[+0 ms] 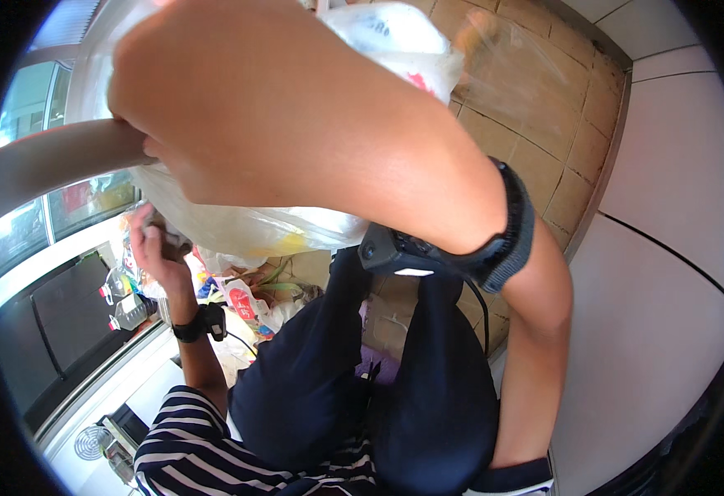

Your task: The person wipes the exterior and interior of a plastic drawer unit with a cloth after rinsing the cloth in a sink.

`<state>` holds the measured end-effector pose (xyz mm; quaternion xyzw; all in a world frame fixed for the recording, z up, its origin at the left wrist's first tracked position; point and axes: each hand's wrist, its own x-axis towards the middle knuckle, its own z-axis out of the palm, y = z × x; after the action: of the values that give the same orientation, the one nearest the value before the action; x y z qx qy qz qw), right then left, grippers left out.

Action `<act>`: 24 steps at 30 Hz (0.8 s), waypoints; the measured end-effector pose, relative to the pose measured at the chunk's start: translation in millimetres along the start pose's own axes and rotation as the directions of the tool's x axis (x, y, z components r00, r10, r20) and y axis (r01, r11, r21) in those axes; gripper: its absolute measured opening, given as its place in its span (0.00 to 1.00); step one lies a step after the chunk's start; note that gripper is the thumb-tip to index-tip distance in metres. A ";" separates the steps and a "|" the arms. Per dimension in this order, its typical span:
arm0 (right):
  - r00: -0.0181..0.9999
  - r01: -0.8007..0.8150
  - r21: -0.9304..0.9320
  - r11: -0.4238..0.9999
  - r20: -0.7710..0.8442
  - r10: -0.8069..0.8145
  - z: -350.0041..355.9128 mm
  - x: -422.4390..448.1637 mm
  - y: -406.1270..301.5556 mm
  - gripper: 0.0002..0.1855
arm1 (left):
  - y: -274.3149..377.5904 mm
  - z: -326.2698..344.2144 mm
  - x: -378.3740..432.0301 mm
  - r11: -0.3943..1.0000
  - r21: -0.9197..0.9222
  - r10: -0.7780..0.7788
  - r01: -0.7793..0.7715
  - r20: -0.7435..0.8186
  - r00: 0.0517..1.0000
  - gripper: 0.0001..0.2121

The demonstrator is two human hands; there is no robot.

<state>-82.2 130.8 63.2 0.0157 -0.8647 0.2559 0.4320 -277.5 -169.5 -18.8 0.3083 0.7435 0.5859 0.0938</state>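
My right hand, large and close to the camera, is curled around the end of a smooth grey-brown curved tube. Its fingertips are mostly hidden. Under my right hand and forearm spreads a translucent white plastic bag with a yellowish patch; whether that hand also grips the bag is hidden. Farther down on the left, my left hand is raised with a dark brown item against its fingers, its kind unclear. Another white plastic bag with red and dark print lies beyond my right forearm.
Below my left hand are clear plastic bottles, a red-and-white printed package and green leafy stalks among several bags. Tan floor tiles lie ahead; white panels stand at right, a window at left.
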 end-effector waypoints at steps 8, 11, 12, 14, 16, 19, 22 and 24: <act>0.990 -0.116 0.037 0.993 0.089 0.112 -11.4 7.5 -25.6 0.07 | 158.7 106.7 26.1 0.920 0.131 0.357 -0.369 0.107 0.928 0.17; 0.999 -0.052 0.014 0.999 0.000 0.052 -10.8 2.1 -29.3 0.09 | 185.6 145.5 40.8 0.921 0.094 0.376 -0.379 0.044 0.925 0.09; 0.994 -0.076 0.023 0.997 0.079 0.074 -14.0 6.4 -34.8 0.12 | 185.6 142.0 47.5 0.941 0.029 0.335 -0.337 0.038 0.941 0.07; 0.981 -0.105 0.026 0.994 0.167 0.099 -20.1 13.4 -41.4 0.12 | 184.0 136.3 56.3 0.939 -0.101 0.340 -0.330 0.105 0.935 0.07; 0.981 -0.074 -0.017 0.997 0.177 0.076 -26.1 9.0 -43.8 0.14 | 178.7 129.7 59.0 0.899 -0.199 0.432 -0.391 0.246 0.868 0.10; 0.977 -0.161 0.145 0.976 0.162 0.137 -30.9 0.8 -44.5 0.14 | 178.9 109.7 52.2 0.834 -0.226 0.552 -0.504 0.338 0.762 0.11; 0.865 -0.471 -0.076 0.879 0.156 0.477 -47.5 -18.0 -47.8 0.20 | 174.3 74.6 43.8 0.824 -0.221 0.564 -0.522 0.422 0.710 0.12; 0.810 -0.570 -0.128 0.811 0.073 0.581 -53.1 -31.0 -43.3 0.28 | 170.6 47.3 38.6 0.837 -0.234 0.544 -0.495 0.463 0.700 0.12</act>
<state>-12.8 111.4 84.7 -0.2548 -0.8627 0.3298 0.2864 -224.9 -88.1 134.3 0.6450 0.5460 0.5180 0.1325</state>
